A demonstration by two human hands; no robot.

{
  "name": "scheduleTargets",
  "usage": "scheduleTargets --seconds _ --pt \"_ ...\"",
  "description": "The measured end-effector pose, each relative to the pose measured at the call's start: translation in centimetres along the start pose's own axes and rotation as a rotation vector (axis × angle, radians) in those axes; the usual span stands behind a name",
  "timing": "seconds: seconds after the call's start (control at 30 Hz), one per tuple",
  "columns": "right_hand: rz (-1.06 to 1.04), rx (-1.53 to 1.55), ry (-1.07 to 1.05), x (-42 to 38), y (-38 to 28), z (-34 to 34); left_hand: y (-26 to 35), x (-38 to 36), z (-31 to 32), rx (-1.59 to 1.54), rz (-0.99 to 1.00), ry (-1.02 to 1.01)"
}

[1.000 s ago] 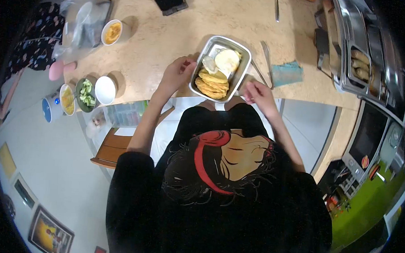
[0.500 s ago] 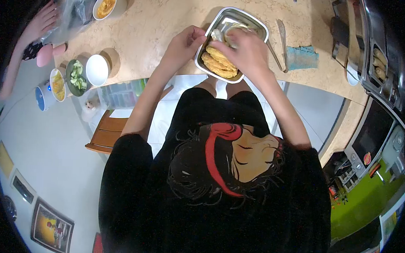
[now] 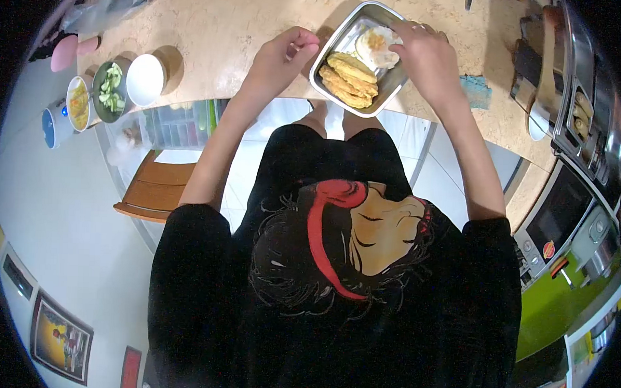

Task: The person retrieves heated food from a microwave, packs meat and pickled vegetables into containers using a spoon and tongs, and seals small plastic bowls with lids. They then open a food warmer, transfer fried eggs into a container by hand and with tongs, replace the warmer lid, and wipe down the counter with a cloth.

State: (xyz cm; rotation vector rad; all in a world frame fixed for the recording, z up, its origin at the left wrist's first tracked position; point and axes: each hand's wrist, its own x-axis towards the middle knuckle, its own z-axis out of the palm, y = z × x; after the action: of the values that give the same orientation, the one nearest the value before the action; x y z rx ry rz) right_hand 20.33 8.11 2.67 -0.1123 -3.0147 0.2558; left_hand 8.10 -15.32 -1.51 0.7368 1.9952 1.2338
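A metal tray (image 3: pixel 325 94) sits at the counter's near edge. Inside it, a fried egg (image 3: pixel 377 46) with a browned middle lies in the upper right part, and golden, browned slabs of food (image 3: pixel 347 84) are piled in the lower part. My left hand (image 3: pixel 282 57) is at the tray's left rim, its fingers loosely curled and a gap showing between thumb and forefinger. Reaching over the right rim, my right hand (image 3: pixel 425 56) has its thumb and forefinger apart beside the egg. What lies beneath the right palm is hidden.
To the left stand a white bowl (image 3: pixel 145 80), a bowl of chopped green vegetables (image 3: pixel 111 91), a bowl of yellow food (image 3: pixel 78 105) and a blue-and-white container (image 3: pixel 53 126). A blue cloth (image 3: pixel 476 92) lies right of the tray. Metal equipment (image 3: pixel 571 87) lines the far right.
My right hand has moved right, out of the tray's middle, uncovering the egg. The tray has shifted slightly right and tilted in view. The other person's hand at upper left is gone from sight.
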Motion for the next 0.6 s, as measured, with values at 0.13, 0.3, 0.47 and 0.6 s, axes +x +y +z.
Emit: scheduleTargets --seconds 0.13,0.3,0.47,0.6 --pt "0.148 0.218 -0.319 -1.9 -4.0 -2.0 0.7 -1.8 0.2 -0.021 -0.015 -0.019" --pt "-0.001 0.400 -0.223 -2.4 -2.6 1.0 0.7 -2.5 1.6 0.002 -0.049 0.042" --pt "0.089 0.520 -0.360 -2.0 -2.2 0.6 1.8 -2.5 1.6 0.434 0.371 0.214" --pt "0.102 0.471 -0.385 -1.8 -2.4 0.7 2.5 -2.2 2.1 0.520 0.418 0.171"
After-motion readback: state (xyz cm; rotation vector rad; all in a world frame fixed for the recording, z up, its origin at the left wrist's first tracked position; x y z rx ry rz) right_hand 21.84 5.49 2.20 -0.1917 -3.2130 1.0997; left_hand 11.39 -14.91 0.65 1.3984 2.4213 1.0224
